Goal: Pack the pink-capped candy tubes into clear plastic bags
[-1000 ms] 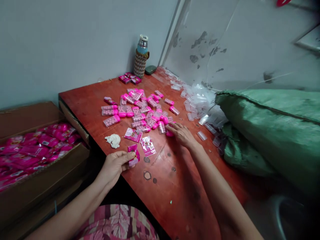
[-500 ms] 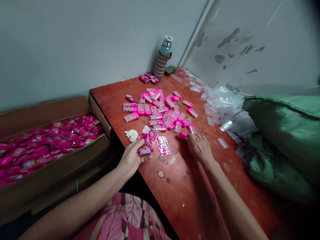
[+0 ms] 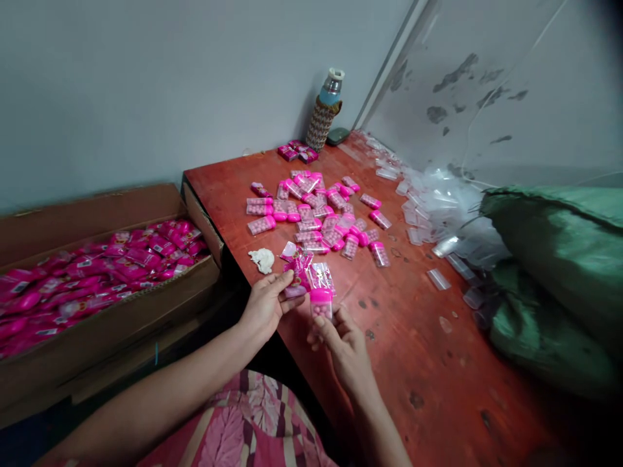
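Between the thumb and fingers of my left hand [image 3: 265,306] is a small printed magenta wrapper [image 3: 298,280], near the table's front left edge. My right hand [image 3: 343,344] pinches a clear candy box [image 3: 321,306] with a pink cap and pink balls inside, its cap pointing away from me. The box is close to the right of the wrapper. A flat printed packet [image 3: 321,275] lies just beyond it. Farther back, a heap of similar candy boxes [image 3: 331,220] is spread on the red table [image 3: 379,402].
On the left, a cardboard carton [image 3: 146,318] holds many wrapped pink packs [image 3: 131,259]. A crumpled white scrap [image 3: 263,260] lies by the table edge. Clear empty cases [image 3: 438,201] and a green sack [image 3: 549,259] occupy the right. A flask [image 3: 324,113] stands at the back.
My right hand has picked up a candy box from the heap's near side and brought it toward me, beside my left hand. My left hand keeps holding the wrapper.
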Demonstrator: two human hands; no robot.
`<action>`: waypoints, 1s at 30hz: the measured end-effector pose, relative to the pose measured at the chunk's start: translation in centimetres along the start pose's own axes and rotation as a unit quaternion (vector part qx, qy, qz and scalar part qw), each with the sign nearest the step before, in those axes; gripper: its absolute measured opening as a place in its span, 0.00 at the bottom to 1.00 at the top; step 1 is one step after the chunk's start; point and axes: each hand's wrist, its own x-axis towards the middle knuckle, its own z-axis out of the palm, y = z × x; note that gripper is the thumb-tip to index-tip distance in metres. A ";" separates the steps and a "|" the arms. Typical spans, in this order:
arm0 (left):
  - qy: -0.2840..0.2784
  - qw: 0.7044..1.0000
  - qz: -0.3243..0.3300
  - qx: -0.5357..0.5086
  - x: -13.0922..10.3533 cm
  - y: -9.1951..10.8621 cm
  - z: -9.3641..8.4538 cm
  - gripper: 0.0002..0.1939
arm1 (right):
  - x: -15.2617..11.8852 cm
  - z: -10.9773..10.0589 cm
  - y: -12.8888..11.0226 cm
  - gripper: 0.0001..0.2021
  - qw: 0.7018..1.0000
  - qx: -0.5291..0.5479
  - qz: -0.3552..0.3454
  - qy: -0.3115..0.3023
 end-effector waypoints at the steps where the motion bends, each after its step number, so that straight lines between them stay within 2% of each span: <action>1: 0.002 1.000 0.000 -0.005 0.0 0.0 0.0 0.05 | -0.3 0.2 0.1 0.09 1.000 -0.005 -0.006 0.000; 8: -0.003 0.999 0.008 -0.032 0.0 -0.2 -0.2 0.07 | -1.6 1.6 0.9 0.08 0.999 -0.017 -0.013 0.034; 10: -0.006 1.000 0.011 -0.004 -0.2 -0.1 -0.2 0.08 | -0.9 1.1 0.6 0.08 0.997 -0.001 -0.033 0.076; 13: -0.039 0.994 0.015 0.098 -0.6 -0.2 -0.2 0.09 | 1.3 -0.4 -0.7 0.09 0.987 0.028 -0.075 0.141; 14: -0.056 0.989 0.021 0.136 -0.8 -0.2 -0.1 0.10 | 2.1 -0.9 -1.2 0.09 0.988 0.026 -0.074 0.132; 16: -0.084 0.977 0.039 0.191 -0.9 -0.3 -0.1 0.11 | 3.6 -1.5 -2.0 0.09 0.996 0.016 -0.047 0.073; 18: -0.102 0.970 0.055 0.212 -1.0 -0.3 0.0 0.11 | 4.6 -1.4 -2.3 0.09 0.999 0.023 -0.013 0.028; 22: -0.142 0.965 0.025 0.219 -1.1 -0.1 -0.2 0.13 | 5.2 -0.2 -1.8 0.12 0.995 0.075 -0.013 0.066; 24: -0.138 0.964 0.013 0.228 -1.2 -0.1 -0.5 0.16 | 5.4 0.1 -1.6 0.13 0.992 0.073 -0.031 0.094; 28: -0.083 0.964 0.009 0.254 -1.4 -0.2 -1.7 0.11 | 6.2 -0.6 -1.7 0.13 0.980 0.065 -0.076 0.171; 30: -0.070 0.962 0.005 0.264 -1.4 0.0 -2.3 0.10 | 6.5 -1.1 -1.9 0.13 0.978 0.066 -0.079 0.183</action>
